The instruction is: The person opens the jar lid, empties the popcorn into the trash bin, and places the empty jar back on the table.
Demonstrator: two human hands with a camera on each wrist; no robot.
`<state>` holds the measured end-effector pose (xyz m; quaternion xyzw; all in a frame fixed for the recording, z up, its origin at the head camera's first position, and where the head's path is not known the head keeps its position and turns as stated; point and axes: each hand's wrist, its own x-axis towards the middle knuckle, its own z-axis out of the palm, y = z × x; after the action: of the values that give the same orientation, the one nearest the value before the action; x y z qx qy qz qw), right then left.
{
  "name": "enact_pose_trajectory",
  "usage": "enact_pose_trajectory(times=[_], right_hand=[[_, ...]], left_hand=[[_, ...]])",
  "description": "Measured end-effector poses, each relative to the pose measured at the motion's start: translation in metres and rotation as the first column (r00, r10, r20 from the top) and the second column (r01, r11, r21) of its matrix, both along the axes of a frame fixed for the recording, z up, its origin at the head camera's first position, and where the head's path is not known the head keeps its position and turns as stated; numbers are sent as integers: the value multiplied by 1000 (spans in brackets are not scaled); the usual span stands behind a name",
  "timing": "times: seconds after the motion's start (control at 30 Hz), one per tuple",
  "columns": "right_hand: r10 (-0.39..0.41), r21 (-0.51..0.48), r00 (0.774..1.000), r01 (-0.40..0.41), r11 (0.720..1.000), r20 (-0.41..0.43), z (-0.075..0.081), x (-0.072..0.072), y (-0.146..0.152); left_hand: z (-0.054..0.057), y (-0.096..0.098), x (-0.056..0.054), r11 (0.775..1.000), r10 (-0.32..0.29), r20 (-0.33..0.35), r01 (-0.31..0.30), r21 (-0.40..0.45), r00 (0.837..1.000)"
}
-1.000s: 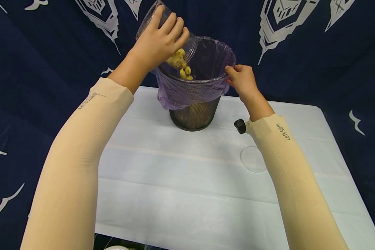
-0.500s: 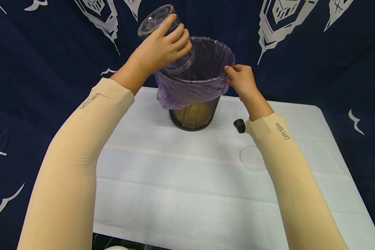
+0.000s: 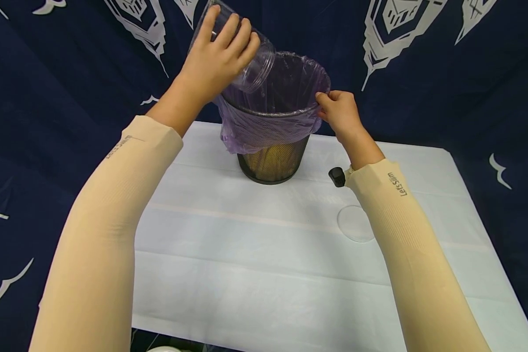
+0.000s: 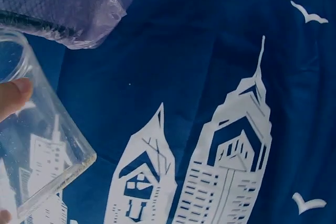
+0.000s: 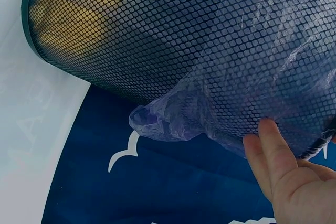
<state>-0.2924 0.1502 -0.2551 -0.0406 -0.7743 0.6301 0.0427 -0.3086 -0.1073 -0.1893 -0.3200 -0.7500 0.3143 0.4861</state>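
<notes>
My left hand (image 3: 215,61) grips a clear plastic jar (image 3: 262,58), tilted with its mouth down toward the bin. The jar's walls look see-through, with no yellow pieces visible inside; the left wrist view shows its squared base edge and my thumb (image 4: 16,95) on its side. A black mesh bin (image 3: 273,166), lined with a purple plastic bag (image 3: 268,129) folded over its rim, stands upright on the table. My right hand (image 3: 341,115) holds the bin's bagged rim at the right, fingers (image 5: 273,150) outside. Yellow contents (image 5: 68,22) show through the mesh low in the bin.
A thin clear round disc (image 3: 355,224) lies on the white-covered table (image 3: 246,264), partly behind my right forearm. A dark blue curtain with white prints (image 3: 400,63) hangs close behind the bin. Below the table's front edge, a white round object (image 3: 164,349) shows slightly.
Yellow pieces were falling from the jar into the bin one second ago; none fall now. My left hand turned the jar more upside down, then tipped it back. My right hand stayed at the rim.
</notes>
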Motion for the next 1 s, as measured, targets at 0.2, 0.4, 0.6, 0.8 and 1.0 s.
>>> enact_pose_trajectory(times=[0.2, 0.4, 0.6, 0.8, 1.0], right_hand=[[2, -7, 1000, -2, 1000, -4, 0, 1, 0], [0, -9, 1000, 0, 1000, -1, 1, 1, 0], [2, -15, 1000, -2, 1000, 9, 1, 0, -1], [9, -22, 1000, -9, 1000, 17, 1, 1, -1], [9, -6, 1000, -9, 1000, 18, 0, 1, -1]], left_hand=[[3, -3, 5, 959, -3, 118, -31, 281, 993], [8, -8, 14, 813, -106, 350, -121, 570, 931], [11, -13, 22, 623, -229, 433, -210, 753, 872], [10, -16, 35, 429, -405, 410, -227, 875, 817], [5, -12, 52, 254, -626, 330, -215, 943, 706]])
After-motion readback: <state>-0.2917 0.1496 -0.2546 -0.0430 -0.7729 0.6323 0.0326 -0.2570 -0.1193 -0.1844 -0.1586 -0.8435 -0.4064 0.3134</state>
